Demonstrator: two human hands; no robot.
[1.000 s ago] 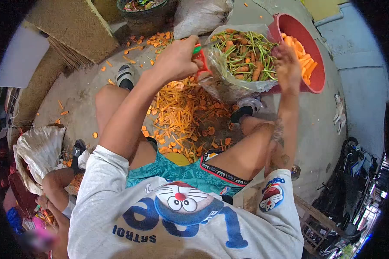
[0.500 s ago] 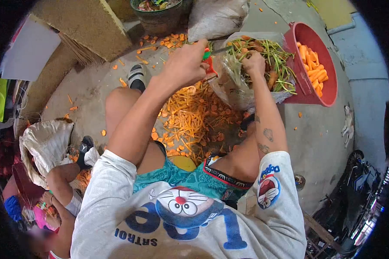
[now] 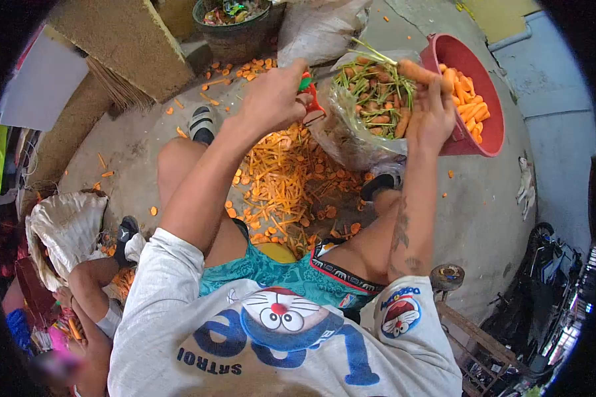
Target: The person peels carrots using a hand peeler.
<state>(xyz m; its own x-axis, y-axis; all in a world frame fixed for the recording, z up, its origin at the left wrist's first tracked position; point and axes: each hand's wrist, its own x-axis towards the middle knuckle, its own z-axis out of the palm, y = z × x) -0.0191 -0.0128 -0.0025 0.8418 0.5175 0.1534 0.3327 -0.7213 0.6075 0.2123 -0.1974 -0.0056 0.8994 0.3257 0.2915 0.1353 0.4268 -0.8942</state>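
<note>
We hold a peeler in one hand and a carrot in the other, above a bag of unpeeled carrots.

At far left another person's arm [image 3: 89, 291] rests low by a white sack [image 3: 66, 228]. Moving right, our left hand [image 3: 271, 99] is closed tight around a red-handled peeler [image 3: 309, 99], above the heap of orange peelings [image 3: 281, 185] on the floor. Next comes the clear bag of unpeeled carrots [image 3: 374, 99] with green stems. Our right hand [image 3: 430, 116] grips the carrot [image 3: 420, 71] with fingers wrapped around its right end; its long axis runs nearly level, the free end pointing left with stems trailing over the bag. Just right sits the red basin [image 3: 490, 126] of peeled carrots.
</note>
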